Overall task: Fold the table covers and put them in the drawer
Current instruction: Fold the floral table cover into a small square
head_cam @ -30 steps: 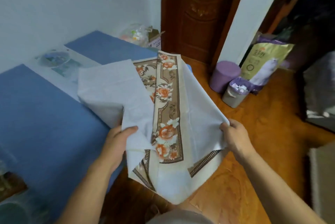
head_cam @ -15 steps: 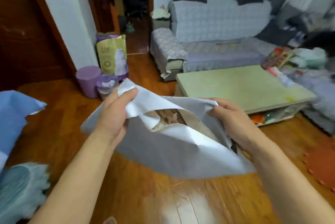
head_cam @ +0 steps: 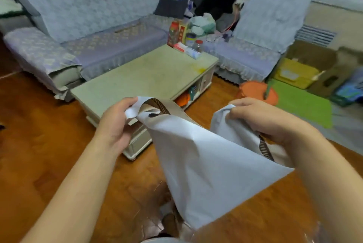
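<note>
The pale white table cover with a brown patterned border [head_cam: 206, 162] hangs between the left hand [head_cam: 115, 123] and right hand [head_cam: 261, 119], each pinching an upper edge — folding looks barely begun, no drawer in sight.

We find no text, brand, number or sign that we can read. The red packets [head_cam: 175, 33] at the far corner of the desk [head_cam: 149, 73] carry print too blurred for us to make out, and the jars [head_cam: 194, 41] just beside those packets show us no legible label.
</note>
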Demonstrator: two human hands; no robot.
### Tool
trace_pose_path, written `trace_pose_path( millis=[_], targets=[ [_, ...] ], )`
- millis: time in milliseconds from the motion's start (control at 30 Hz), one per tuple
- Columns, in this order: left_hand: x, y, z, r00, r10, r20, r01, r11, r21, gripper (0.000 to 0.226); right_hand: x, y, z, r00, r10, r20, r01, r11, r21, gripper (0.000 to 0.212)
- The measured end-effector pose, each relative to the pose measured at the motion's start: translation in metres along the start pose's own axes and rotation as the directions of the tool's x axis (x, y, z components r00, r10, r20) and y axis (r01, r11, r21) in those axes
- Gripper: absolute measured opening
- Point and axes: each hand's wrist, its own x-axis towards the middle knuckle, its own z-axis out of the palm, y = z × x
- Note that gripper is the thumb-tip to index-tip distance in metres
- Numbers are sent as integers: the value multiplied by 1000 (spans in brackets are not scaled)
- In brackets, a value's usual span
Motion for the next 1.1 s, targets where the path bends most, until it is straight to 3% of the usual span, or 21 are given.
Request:
trace_pose_path(
  millis=[233, 367, 467, 567, 633, 700, 767, 900, 1000, 1100],
  targets=[
    [146, 0, 119, 962, -128, 242, 108, 989, 97, 13, 82, 5, -110, 963, 143, -229, -150, 989, -10, 25],
    [233, 29, 195, 930, -188, 317, 144, 977, 157, 15, 149, -11, -171, 928, 177, -329, -202, 979, -41, 16],
    [292, 81, 253, 918, -168, 359, 103, 976, 194, 26, 204, -40, -229, 887, 133, -441, -185, 980, -75, 25],
    [345, 170, 308, 926, -30, 377, -48, 979, 197, 37, 251, -101, -298, 819, -26, -574, -91, 980, -175, 22],
    [372, 242, 342, 917, 129, 378, -197, 969, 147, 24, 278, -149, -343, 750, -138, -647, 43, 986, -160, 17],
    [385, 319, 364, 888, 314, 336, -364, 927, 95, 14, 301, -195, -381, 702, -246, -668, 227, 967, -118, 14],
    [391, 391, 371, 834, 481, 270, -513, 857, 57, 26, 326, -239, -409, 665, -373, -647, 373, 917, -145, 9],
    [397, 494, 345, 709, 697, 106, -704, 709, 42, 34, 388, -317, -427, 596, -588, -548, 581, 786, -211, 20],
    [398, 537, 299, 618, 786, -31, -783, 619, 60, 37, 437, -359, -424, 575, -639, -511, 688, 716, -121, 20],
    [392, 539, 252, 562, 821, -104, -818, 570, 74, 19, 483, -380, -408, 574, -649, -500, 758, 652, 23, 12]
  ],
)
